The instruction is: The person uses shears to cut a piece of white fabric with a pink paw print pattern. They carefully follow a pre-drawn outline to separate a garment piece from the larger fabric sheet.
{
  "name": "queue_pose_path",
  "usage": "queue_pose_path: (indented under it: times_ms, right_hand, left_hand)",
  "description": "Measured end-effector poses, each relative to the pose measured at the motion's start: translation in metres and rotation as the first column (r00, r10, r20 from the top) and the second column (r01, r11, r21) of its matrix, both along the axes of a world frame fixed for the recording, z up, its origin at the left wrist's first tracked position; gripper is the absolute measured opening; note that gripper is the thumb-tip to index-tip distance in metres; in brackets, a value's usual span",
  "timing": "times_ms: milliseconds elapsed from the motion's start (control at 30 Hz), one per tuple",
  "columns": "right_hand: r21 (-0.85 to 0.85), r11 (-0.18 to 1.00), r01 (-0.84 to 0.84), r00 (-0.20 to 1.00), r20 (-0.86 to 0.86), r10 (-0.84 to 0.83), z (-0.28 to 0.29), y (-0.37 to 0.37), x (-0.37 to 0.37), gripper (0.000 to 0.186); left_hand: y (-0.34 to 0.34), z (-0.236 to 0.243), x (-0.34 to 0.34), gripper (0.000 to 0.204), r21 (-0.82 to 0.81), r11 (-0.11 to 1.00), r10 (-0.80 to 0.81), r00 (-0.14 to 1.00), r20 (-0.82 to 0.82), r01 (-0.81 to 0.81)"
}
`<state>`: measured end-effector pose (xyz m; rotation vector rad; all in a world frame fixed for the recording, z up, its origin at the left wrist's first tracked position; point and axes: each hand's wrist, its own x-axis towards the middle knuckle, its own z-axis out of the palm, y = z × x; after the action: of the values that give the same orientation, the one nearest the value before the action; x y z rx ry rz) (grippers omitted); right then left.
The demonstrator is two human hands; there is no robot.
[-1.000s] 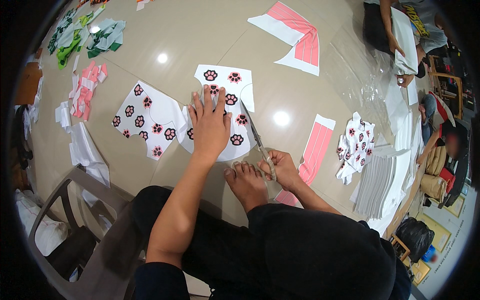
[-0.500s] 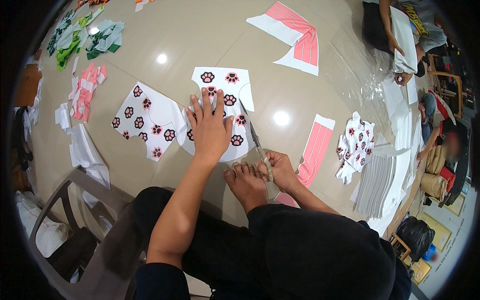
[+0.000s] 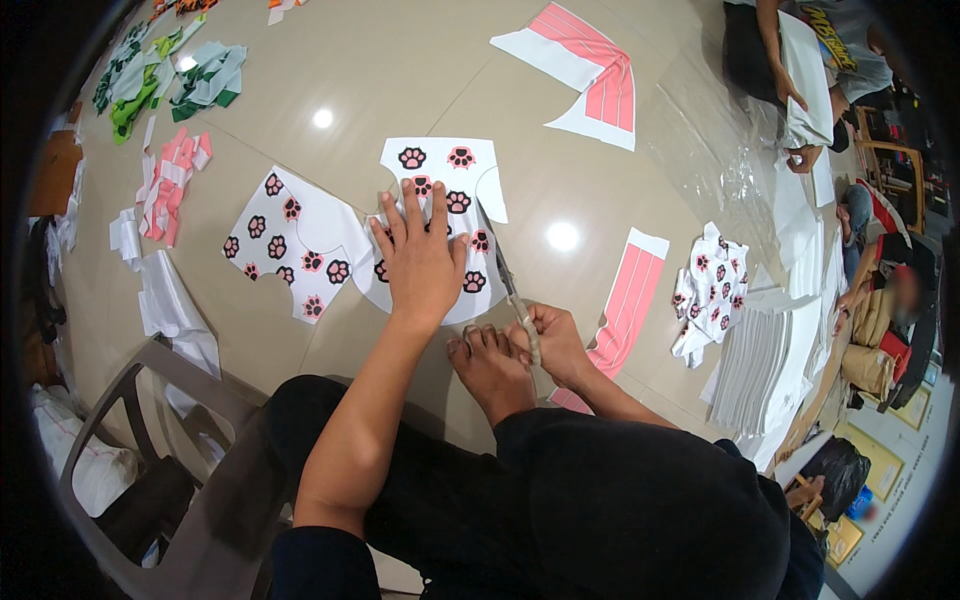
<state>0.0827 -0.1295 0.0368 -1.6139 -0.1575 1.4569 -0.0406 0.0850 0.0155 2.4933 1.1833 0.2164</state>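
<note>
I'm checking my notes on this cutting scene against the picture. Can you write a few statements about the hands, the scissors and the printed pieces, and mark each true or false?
1. The left hand lies flat, fingers spread, on the paw-print sheet. True.
2. The right hand holds a pen. False: it grips scissors, blades pointing away along the sheet's right edge.
3. A bare foot rests on the floor between the two hands. True.
4. The pink-striped strip lies left of the left hand. False: it lies to the right, beyond the scissors.
5. A second paw-print piece lies left of the held sheet. True.
6. The grey plastic chair stands at the right. False: lower left.
</note>
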Motion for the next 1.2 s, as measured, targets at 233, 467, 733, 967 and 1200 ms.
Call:
queue_pose_path:
  times_ms: [233, 467, 733, 967, 1200]
  right_hand:
    - [-0.032, 0.999, 0.003, 1.0, -0.009, -0.003, -0.003, 0.004, -0.001, 0.019]
    - [-0.035, 0.999, 0.024, 1.0, -0.013, -0.024, 0.001, 0.009, -0.008, 0.018]
    - [-0.001, 0.997, 0.075, 0.996, -0.043, -0.075, -0.001, 0.007, -0.014, 0.02]
    - [-0.009, 0.996, 0.087, 0.995, -0.046, -0.088, 0.003, 0.012, -0.02, 0.021]
    - [0.004, 0.993, 0.12, 0.991, -0.06, -0.12, 0.003, 0.012, -0.025, 0.022]
  left_hand:
    - [-0.001, 0.001, 0.0, 0.078, -0.003, 1.0, 0.002, 1.0, 0.002, -0.002]
    - [-0.002, 0.003, 0.0, 0.079, 0.003, 1.0, 0.011, 1.0, -0.001, -0.011]
    - [0.004, 0.021, 0.006, 0.075, 0.001, 0.998, 0.066, 0.998, -0.024, -0.066]
    - [0.025, 0.003, 0.005, 0.066, 0.098, 0.995, 0.006, 0.994, 0.111, -0.017]
    - [0.021, 0.0, 0.001, 0.071, -0.015, 1.0, -0.01, 0.996, 0.091, 0.012]
